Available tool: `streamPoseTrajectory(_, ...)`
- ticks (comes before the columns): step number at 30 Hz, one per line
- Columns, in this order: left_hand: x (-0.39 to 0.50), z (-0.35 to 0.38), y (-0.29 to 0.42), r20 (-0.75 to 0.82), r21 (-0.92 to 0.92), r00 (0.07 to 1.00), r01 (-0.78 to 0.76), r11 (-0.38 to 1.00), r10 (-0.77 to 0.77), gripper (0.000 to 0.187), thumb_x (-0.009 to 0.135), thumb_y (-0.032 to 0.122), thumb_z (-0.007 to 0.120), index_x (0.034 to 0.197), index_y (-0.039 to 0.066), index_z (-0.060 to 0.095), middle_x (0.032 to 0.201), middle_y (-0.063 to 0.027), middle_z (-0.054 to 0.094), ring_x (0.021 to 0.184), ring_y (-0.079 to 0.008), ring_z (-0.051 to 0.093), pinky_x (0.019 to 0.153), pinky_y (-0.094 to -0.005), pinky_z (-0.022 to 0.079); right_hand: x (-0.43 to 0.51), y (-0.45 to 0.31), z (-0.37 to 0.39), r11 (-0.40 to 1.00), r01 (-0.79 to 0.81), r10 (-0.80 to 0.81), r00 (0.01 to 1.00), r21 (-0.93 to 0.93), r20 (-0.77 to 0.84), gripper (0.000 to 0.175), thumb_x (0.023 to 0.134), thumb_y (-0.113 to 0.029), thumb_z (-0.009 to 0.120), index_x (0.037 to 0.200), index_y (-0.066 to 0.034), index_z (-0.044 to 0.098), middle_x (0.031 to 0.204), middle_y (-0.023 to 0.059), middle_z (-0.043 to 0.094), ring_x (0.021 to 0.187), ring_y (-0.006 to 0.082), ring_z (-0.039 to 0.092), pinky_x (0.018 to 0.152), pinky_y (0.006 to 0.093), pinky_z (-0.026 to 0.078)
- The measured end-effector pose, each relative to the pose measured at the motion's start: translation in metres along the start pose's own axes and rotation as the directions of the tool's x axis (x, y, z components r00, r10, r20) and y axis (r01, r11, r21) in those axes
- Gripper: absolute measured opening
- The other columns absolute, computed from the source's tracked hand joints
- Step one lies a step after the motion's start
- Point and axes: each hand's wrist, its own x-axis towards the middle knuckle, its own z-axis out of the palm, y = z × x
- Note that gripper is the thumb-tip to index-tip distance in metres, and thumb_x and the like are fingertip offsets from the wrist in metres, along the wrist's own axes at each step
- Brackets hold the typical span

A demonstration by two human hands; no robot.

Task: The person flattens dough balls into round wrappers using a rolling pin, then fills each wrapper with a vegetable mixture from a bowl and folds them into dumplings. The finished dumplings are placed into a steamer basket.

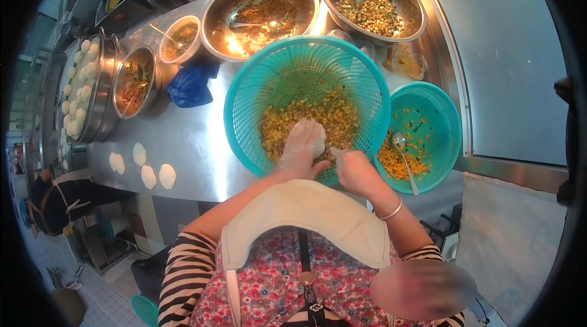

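My left hand (300, 150) is over the large turquoise plastic basket (234, 139), fingers stretched out along a pale piece of dough (319, 143) that it holds. Loose chopped yellow-brown filling (341, 107) covers the bottom of this basket. Close by on the right, my right hand (355, 170) is curled at the basket's near rim, its knuckles up and its fingertips towards the dough. Whether something sits inside its fingers is hidden. Both hands look dusted with flour.
A smaller turquoise basket (451, 143) with filling and a metal spoon (403, 157) stands right. Steel bowls (215, 29) (415, 29) stand behind. Left are a blue plastic bag (190, 86), flattened dough pieces (168, 176) and a steamer (103, 98) of buns. Another person (59, 203) is far left.
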Motion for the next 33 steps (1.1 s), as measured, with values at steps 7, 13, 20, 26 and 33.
streamPoseTrajectory(7,0.013,-0.006,0.005,0.167,0.287,0.982,0.039,0.957,-0.090,0.064,0.094,0.019,0.064,0.148,-0.005,0.039,0.158,-0.0235,0.032,0.151,-0.0400,0.024,0.124,-0.0502,0.019,-0.001,0.002,0.001,0.988,0.007,-0.003,1.000,0.152,-0.022,0.037,0.079,0.003,0.055,0.113,0.0097,0.067,0.089,0.0335,0.066,0.080,0.0467,0.067,0.075,0.0508,0.054)
streamPoseTrajectory(13,0.004,0.015,-0.009,0.075,0.193,0.996,0.034,0.981,-0.049,0.061,0.094,0.019,0.063,0.147,-0.003,0.041,0.158,-0.0226,0.033,0.151,-0.0386,0.025,0.124,-0.0497,0.020,-0.003,0.014,0.005,0.924,-0.088,0.076,0.996,0.371,0.048,0.042,0.084,-0.005,0.054,0.121,0.0090,0.066,0.086,0.0248,0.071,0.071,0.0328,0.068,0.068,0.0414,0.054)
streamPoseTrajectory(20,0.003,0.002,-0.002,0.076,0.178,0.996,0.042,0.983,-0.056,0.060,0.094,0.018,0.063,0.147,-0.001,0.042,0.156,-0.0210,0.036,0.149,-0.0379,0.029,0.123,-0.0499,0.022,-0.009,0.001,-0.014,0.697,-0.343,0.224,0.939,0.630,0.263,0.043,0.091,-0.009,0.049,0.129,0.0053,0.064,0.079,0.0075,0.066,0.059,0.0111,0.055,0.056,0.0272,0.047)
streamPoseTrajectory(26,0.013,-0.033,0.004,-0.122,0.161,0.988,-0.075,0.984,0.095,0.048,0.087,0.016,0.070,0.129,-0.002,0.056,0.135,-0.0223,0.056,0.132,-0.0397,0.049,0.114,-0.0501,0.036,-0.011,-0.004,-0.020,0.707,-0.174,0.085,0.983,0.685,0.162,0.044,0.093,-0.010,0.046,0.131,0.0032,0.063,0.080,0.0051,0.064,0.059,0.0097,0.052,0.054,0.0258,0.045)
streamPoseTrajectory(33,0.027,-0.054,-0.001,-0.302,0.124,0.926,-0.196,0.973,0.225,0.025,0.087,0.014,0.068,0.107,-0.002,0.069,0.116,-0.0212,0.068,0.114,-0.0395,0.062,0.102,-0.0490,0.046,-0.010,-0.024,-0.029,0.715,-0.109,0.024,0.991,0.690,0.133,0.040,0.095,-0.009,0.050,0.130,0.0022,0.064,0.079,0.0044,0.062,0.062,0.0098,0.051,0.055,0.0256,0.044)
